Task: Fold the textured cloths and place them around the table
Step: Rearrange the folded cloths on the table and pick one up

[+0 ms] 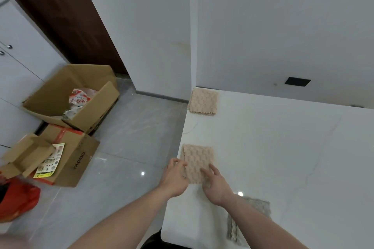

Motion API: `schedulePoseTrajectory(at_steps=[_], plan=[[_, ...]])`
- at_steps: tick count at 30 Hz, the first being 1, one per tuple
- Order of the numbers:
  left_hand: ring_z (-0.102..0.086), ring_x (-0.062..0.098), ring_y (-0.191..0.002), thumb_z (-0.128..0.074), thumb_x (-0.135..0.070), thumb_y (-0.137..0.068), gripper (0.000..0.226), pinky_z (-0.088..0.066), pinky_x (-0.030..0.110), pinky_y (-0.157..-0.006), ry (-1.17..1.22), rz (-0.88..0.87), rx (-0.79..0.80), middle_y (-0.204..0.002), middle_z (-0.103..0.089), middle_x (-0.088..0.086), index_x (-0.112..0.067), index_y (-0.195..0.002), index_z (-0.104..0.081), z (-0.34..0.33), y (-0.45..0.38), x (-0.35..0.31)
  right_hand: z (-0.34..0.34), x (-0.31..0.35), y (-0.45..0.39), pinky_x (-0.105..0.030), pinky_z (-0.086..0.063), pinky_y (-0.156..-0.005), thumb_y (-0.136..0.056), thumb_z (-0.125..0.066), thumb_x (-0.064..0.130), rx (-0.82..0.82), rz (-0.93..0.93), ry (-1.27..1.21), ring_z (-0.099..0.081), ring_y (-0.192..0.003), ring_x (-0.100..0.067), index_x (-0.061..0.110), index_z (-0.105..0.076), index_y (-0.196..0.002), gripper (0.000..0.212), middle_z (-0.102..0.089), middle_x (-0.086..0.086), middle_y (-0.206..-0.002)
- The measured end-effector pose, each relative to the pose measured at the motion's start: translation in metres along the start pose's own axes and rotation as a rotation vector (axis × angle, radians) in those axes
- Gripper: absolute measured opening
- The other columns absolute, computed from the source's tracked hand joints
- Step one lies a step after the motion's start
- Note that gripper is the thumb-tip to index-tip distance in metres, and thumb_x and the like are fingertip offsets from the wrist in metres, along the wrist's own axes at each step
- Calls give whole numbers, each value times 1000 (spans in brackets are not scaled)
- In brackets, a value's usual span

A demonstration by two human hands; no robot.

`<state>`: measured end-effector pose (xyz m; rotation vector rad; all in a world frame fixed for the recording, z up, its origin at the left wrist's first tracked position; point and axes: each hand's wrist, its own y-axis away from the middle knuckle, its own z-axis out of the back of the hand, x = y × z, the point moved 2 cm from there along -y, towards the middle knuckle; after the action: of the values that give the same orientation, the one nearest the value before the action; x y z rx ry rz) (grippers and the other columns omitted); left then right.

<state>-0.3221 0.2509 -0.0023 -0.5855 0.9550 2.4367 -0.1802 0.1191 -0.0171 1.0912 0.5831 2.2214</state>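
A folded beige textured cloth (199,159) lies at the left edge of the white table (283,147). My left hand (175,178) holds the cloth's left edge, fingers curled round it. My right hand (216,183) rests on its near right corner with fingers spread flat. A second folded beige cloth (203,101) sits at the table's far left corner by the wall. A grey textured cloth (251,218) lies on the table near me, partly hidden under my right forearm.
Open cardboard boxes (70,95) (60,155) and a red bag (18,198) stand on the tiled floor to the left of the table. White walls border the table's far side, with a black socket plate (297,81) on the wall.
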Motion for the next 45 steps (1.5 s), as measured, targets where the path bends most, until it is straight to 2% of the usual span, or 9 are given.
schedulePoseTrajectory(at_steps=[3,6,10,16,19,21,26,36,45], plan=[[-43,16,-134,-63,-21,-82,74,-47,22,-92,55,30,195,-160,-16,-10,-34,-151,-39,-4,-9,-2,-6,4,-5,-33,-29,-121,-91,-49,20,74,-11,80,-34,-149,-32,26,-30,-160,72,-1,-3,-171],[-21,20,-153,-61,-23,-82,89,-33,31,-118,-59,27,302,-169,1,-13,-35,-160,-20,-1,-19,-7,-9,7,-8,-39,-30,-119,-90,-47,21,112,-25,141,-27,-147,-40,26,-20,-162,77,6,-1,-171],[-12,17,-156,-52,-17,-81,93,-27,33,-123,-173,35,377,-169,5,-13,-23,-163,-9,7,-39,-6,-7,15,-16,-41,-38,-113,-88,-46,22,105,-37,149,-26,-142,-37,27,-19,-161,78,7,3,-171],[-50,21,-133,-52,-16,-89,53,-44,26,-104,-286,-50,449,-144,-50,0,-18,-141,-56,39,-76,-16,7,18,-33,-38,-38,-111,-83,-43,25,110,-95,112,-34,-140,-34,36,-45,-146,65,-24,7,-164],[-63,19,-109,-56,-16,-89,36,-50,25,-85,-196,-57,330,-129,-61,1,-21,-122,-67,76,-117,-27,34,29,-46,-27,-48,-96,-83,-50,29,-56,-184,-23,-57,-120,-20,41,-71,-106,34,-65,14,-123],[-63,20,-103,-57,-18,-89,34,-56,32,-85,-145,-62,279,-129,-53,0,-21,-121,-65,99,-157,-37,55,41,-59,-25,-51,-84,-84,-55,28,-199,-237,-122,-64,-104,-14,43,-65,-88,19,-67,14,-106],[-52,20,-123,-59,-24,-88,44,-49,31,-99,-80,-129,210,-140,-39,-4,-25,-132,-60,126,-245,-72,76,62,-109,-23,-47,-84,-90,-58,18,-346,-281,-289,-60,-94,-3,30,-63,-128,40,-49,13,-130],[-27,24,-146,-53,-27,-89,66,-32,36,-119,-189,-135,400,-161,-11,-5,-20,-153,-40,106,-279,-89,109,85,-153,-30,-54,-81,-89,-57,13,-468,-411,-394,-59,-101,-13,28,-57,-135,48,-43,5,-139],[-19,27,-146,-60,-17,-85,73,-28,43,-119,-494,-689,55,-159,-20,1,-8,-152,-32,121,-253,-112,115,86,-162,-35,-54,-88,-88,-57,11,-541,-478,-481,-68,-90,-10,25,-58,-133,47,-45,0,-135]])
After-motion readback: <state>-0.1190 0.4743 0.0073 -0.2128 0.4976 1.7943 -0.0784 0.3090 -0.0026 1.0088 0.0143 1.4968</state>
